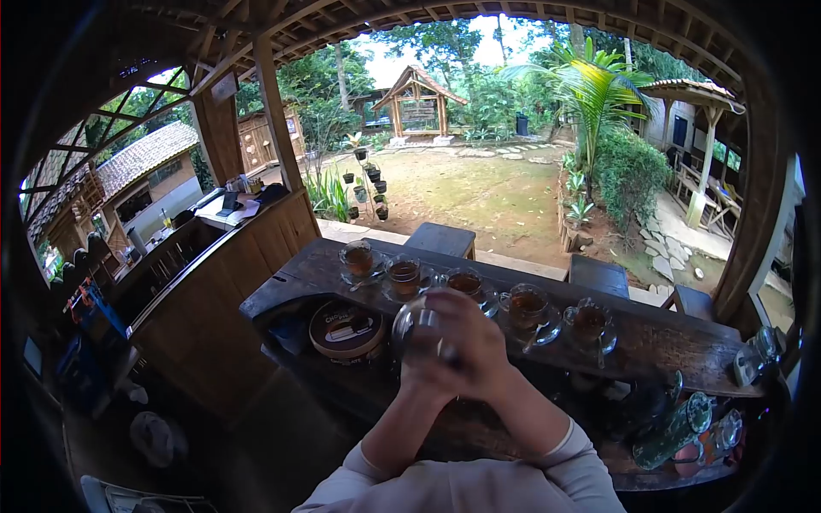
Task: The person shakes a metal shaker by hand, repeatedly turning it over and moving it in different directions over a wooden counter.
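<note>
My two hands meet in front of me, above the near side of the dark wooden counter (658,346). Between them is a clear, shiny glass vessel (408,321), perhaps a jar; motion blur and fingers hide most of it. My right hand (475,333) wraps over its upper right side, and my left hand (425,369) closes around it from below. Just beyond stand several glass cups of amber drink on glass saucers, among them a cup (404,277) and another cup (524,306). A spoon (532,336) rests on one saucer.
Left of my hands, a round brown tub (346,332) sits on the lower shelf. At the right are a green patterned cylinder (676,432), a glass jar (754,357) and other glassware. Stools (440,239) stand beyond the counter; a wooden side counter (231,282) is at left.
</note>
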The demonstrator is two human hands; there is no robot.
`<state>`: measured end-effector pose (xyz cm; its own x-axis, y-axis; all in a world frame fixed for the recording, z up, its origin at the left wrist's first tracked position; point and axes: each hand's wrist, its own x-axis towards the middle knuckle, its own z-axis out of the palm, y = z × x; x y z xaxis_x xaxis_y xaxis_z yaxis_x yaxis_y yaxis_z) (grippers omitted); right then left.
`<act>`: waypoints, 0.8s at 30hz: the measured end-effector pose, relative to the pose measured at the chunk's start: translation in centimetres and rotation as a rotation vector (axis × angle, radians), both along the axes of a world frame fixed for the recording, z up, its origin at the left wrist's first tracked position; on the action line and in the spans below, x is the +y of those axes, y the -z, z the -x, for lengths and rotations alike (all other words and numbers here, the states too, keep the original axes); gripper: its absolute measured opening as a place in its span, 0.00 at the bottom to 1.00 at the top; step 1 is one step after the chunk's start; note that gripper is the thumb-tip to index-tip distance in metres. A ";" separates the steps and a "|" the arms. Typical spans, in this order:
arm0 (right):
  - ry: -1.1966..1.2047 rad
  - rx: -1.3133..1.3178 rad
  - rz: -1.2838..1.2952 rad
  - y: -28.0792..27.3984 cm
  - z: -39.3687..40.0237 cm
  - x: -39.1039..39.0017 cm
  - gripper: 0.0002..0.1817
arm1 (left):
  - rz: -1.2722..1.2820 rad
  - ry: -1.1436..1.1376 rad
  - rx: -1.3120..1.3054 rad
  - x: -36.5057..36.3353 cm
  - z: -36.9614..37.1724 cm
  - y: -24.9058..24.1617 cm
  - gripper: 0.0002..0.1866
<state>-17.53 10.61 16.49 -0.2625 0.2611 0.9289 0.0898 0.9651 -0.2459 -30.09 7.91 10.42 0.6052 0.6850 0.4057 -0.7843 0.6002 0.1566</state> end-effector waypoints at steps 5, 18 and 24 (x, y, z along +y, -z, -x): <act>-0.134 -0.127 -0.206 -2.2 -0.7 -6.0 0.11 | 0.016 -0.025 -0.002 0.5 0.9 -1.4 0.45; 0.196 -0.167 -0.299 -1.6 1.0 -5.8 0.26 | -0.079 0.225 -0.131 0.9 -0.3 -0.6 0.44; 0.405 -0.142 -0.204 0.4 1.7 -1.9 0.18 | -0.110 0.288 -0.285 1.9 -4.3 -3.7 0.46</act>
<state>-19.19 8.76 16.11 -0.3051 0.1849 0.9342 0.4876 0.8730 -0.0135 -25.79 9.78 14.12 0.6187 0.4474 0.6458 -0.6079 0.7934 0.0328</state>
